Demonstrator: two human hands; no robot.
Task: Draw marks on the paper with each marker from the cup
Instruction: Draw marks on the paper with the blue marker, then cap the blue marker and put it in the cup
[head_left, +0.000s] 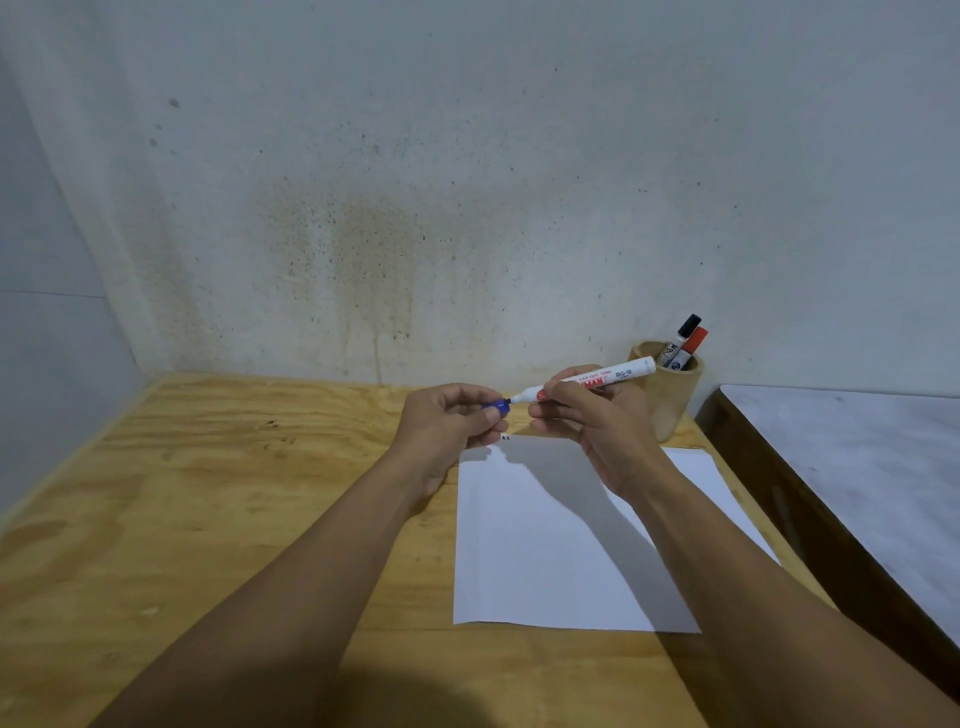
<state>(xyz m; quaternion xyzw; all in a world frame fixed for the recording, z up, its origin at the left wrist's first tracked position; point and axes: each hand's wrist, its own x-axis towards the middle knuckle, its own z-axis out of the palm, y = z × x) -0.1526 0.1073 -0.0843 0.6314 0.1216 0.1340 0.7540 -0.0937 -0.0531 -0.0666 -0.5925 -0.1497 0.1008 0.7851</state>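
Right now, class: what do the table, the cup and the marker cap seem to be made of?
Table: plywood, unfinished look, with broad swirling grain. Cup: probably wood or bamboo, matte tan with a thick rim. Marker cap: likely plastic, glossy blue, pinched in the left hand.

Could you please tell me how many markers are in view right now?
3: a white-barrelled marker in the right hand; black-capped and red-capped markers in the wooden cup. More may be hidden inside.
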